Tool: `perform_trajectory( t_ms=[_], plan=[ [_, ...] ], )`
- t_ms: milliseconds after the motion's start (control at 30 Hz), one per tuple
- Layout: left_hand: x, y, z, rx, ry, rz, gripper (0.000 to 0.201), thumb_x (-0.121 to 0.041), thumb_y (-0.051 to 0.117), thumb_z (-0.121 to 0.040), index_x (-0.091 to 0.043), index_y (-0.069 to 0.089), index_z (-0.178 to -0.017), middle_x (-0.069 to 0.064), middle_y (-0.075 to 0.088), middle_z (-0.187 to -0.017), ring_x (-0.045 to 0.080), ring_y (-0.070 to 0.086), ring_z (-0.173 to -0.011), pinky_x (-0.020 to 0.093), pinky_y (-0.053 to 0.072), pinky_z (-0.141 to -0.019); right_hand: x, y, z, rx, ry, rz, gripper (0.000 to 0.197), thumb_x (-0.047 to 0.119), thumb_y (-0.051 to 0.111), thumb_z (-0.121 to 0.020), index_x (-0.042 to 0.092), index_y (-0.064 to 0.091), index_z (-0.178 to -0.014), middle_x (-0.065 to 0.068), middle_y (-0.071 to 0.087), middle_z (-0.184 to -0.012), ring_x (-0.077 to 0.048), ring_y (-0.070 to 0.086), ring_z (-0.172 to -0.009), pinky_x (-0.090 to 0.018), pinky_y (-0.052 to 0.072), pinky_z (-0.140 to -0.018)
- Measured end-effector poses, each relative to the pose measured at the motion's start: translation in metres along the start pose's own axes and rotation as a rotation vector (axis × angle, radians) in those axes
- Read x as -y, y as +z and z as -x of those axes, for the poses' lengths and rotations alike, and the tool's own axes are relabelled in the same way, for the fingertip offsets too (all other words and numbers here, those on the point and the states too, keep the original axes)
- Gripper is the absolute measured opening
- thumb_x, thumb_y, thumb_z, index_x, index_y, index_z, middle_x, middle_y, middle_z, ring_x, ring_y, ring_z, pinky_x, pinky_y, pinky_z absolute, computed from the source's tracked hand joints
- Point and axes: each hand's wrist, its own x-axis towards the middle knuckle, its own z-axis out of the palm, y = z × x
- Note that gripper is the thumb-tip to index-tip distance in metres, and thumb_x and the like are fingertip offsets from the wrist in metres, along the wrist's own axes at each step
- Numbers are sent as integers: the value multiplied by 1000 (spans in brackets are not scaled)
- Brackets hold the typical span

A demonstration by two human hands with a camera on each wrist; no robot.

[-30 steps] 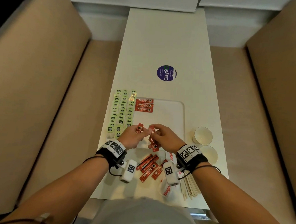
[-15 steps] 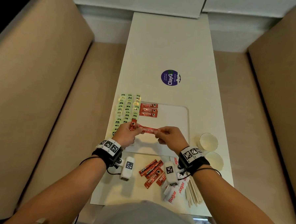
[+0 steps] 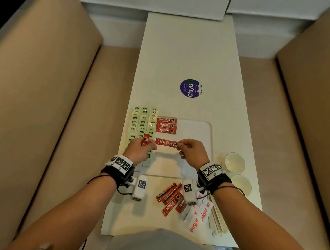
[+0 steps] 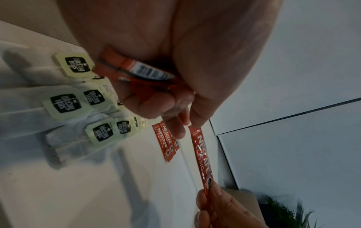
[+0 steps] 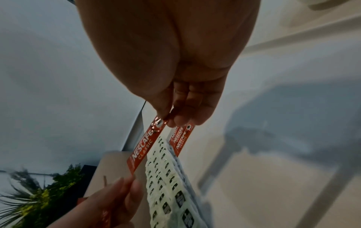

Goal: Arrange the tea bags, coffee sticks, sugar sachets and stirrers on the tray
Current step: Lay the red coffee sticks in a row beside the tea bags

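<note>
The head view is dim and warm, with light from above brightening the far end of the counter (image 3: 187, 55); soft shadows fall under both wrists. Its edges bow outward. Both wrist views are cool, grainy, and blurred close to the palms.

tray (image 3: 202, 126) right half bare | tea bags (image 3: 143, 121) crowd left | cups (image 3: 234, 162) flank right

You sat between two tan upholstered benches (image 3: 43, 91) at a long white table (image 3: 189, 55) under dim light.
</note>
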Motion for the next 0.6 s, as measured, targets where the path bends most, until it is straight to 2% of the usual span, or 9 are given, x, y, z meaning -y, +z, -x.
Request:
perform_trajectory(
  t_ms=[133,300,367,467,533,600],
  plan=[
    [3,-7,-8,-7,-36,-10,7,-15,63,-94,-13,70,-94,10,74,-94,12,40,-48,26,37,-49,-2,-1,-21,-53,28,67,13,12,58,-101,8,70,-100,-5,73,-85,-14,64,-67,-28,57,-65],
    [9,-11,-15,5,-57,-22,8,-14,62,-95,-9,68,-96,4,72,-84,13,37,-46,26,35,-49,-12,9,-48,-85,145,198,20,21,64,-97,23,72,-79,-7,74,-81,-21,67,-73,-39,60,-76],
    [11,-12,-17,7,-65,-20,8,-15,62,-96,-8,67,-97,3,72,-82,13,36,-46,26,35,-48,-14,14,-57,-108,175,242,18,23,66,-95,22,74,-79,-5,73,-79,-21,65,-74,-33,57,-72],
    [12,-14,-21,8,-74,-24,10,-15,61,-96,-8,67,-98,3,73,-83,14,37,-46,25,36,-47,-11,19,-66,-143,203,269,14,24,67,-94,17,79,-92,-2,72,-81,-16,63,-73,-23,48,-65],
    [12,-15,-23,8,-78,-28,9,-15,61,-96,-9,68,-97,4,73,-84,13,37,-46,25,37,-46,-9,22,-71,-153,210,271,14,23,68,-94,15,79,-96,-2,71,-84,-15,63,-74,-21,44,-63],
    [12,-15,-24,8,-82,-25,8,-15,61,-96,-10,68,-96,4,73,-84,13,37,-45,25,36,-47,-7,25,-76,-166,209,272,14,22,70,-93,13,79,-93,-3,72,-86,-15,64,-76,-21,43,-64]
  ],
)
